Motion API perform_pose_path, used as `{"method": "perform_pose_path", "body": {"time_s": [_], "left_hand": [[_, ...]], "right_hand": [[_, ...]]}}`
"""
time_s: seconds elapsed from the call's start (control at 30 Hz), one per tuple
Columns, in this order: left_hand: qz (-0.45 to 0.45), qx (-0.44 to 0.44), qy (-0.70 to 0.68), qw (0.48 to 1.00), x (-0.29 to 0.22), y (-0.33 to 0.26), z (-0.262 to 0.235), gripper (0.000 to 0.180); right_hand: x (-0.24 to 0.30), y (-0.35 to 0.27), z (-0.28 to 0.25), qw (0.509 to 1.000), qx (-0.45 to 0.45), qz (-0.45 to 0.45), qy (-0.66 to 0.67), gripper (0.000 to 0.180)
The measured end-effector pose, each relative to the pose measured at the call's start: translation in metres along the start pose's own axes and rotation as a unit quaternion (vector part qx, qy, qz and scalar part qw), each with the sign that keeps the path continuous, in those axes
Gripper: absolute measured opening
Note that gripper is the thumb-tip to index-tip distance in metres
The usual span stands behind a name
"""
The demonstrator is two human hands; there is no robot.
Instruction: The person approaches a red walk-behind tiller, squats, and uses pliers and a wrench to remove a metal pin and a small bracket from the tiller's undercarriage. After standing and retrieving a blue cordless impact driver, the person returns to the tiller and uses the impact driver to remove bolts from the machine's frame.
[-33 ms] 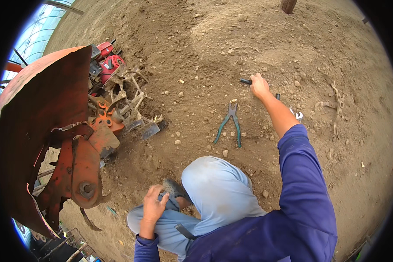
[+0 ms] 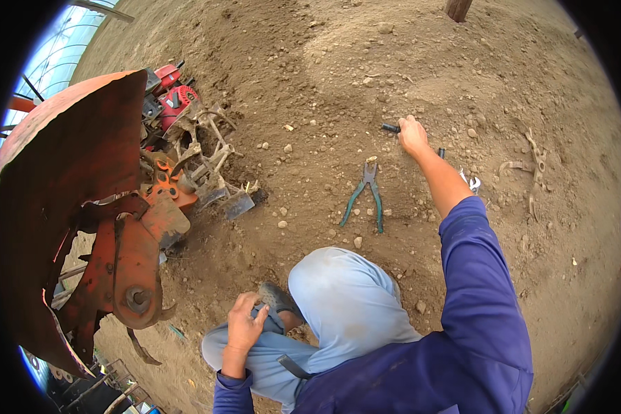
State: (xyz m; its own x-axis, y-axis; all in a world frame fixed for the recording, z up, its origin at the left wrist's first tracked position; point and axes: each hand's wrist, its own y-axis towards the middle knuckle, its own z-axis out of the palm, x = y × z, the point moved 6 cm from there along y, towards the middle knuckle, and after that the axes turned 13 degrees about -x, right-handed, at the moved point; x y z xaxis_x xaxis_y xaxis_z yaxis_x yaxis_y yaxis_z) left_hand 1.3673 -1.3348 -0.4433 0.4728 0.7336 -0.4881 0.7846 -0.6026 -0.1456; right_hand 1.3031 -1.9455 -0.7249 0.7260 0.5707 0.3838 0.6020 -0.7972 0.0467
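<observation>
Out ahead to the right, my right hand [image 2: 412, 136] is closed over a short black rod-like piece [image 2: 391, 127] at the soil surface; its dark end sticks out left of my fingers, the rest is hidden. Beside my forearm another dark cylindrical end [image 2: 441, 152] shows. Closer to me lie a silver open-ended wrench [image 2: 474, 183], partly behind my arm, and pliers [image 2: 369, 175] with green handles spread apart. My left hand [image 2: 244, 326] rests over my bent left leg near my shoe [image 2: 276, 298], thumb apart from loosely curled fingers, holding nothing visible.
A rusty orange tiller-like machine [image 2: 134, 276] with a large curved guard [image 2: 76, 152] and muddy blades [image 2: 210, 165] stands close on my left. Behind it is a red engine [image 2: 178, 100]. Curved metal tines [image 2: 535, 165] lie at right; a wooden post [image 2: 457, 10] stands far ahead.
</observation>
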Motion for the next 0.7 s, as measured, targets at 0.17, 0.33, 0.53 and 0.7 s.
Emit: {"method": "perform_pose_path", "body": {"time_s": [0.17,0.33,0.53,0.7], "left_hand": [[-0.010,-0.048,-0.044,0.998,-0.009,0.013,-0.013,0.023],[-0.003,-0.128,-0.136,0.982,-0.048,0.075,-0.034,0.017],[0.014,-0.163,-0.329,0.930,-0.114,0.156,-0.029,0.039],[-0.097,-0.170,-0.507,0.840,-0.093,0.156,-0.050,0.046]], "right_hand": [[0.059,-0.023,-0.048,0.941,-0.035,-0.015,0.337,0.037],[0.168,-0.071,-0.116,0.773,0.090,-0.039,0.626,0.032],[0.295,-0.119,-0.160,0.695,0.202,-0.028,0.689,0.032],[0.395,-0.174,-0.169,0.617,0.323,0.069,0.715,0.036]]}}
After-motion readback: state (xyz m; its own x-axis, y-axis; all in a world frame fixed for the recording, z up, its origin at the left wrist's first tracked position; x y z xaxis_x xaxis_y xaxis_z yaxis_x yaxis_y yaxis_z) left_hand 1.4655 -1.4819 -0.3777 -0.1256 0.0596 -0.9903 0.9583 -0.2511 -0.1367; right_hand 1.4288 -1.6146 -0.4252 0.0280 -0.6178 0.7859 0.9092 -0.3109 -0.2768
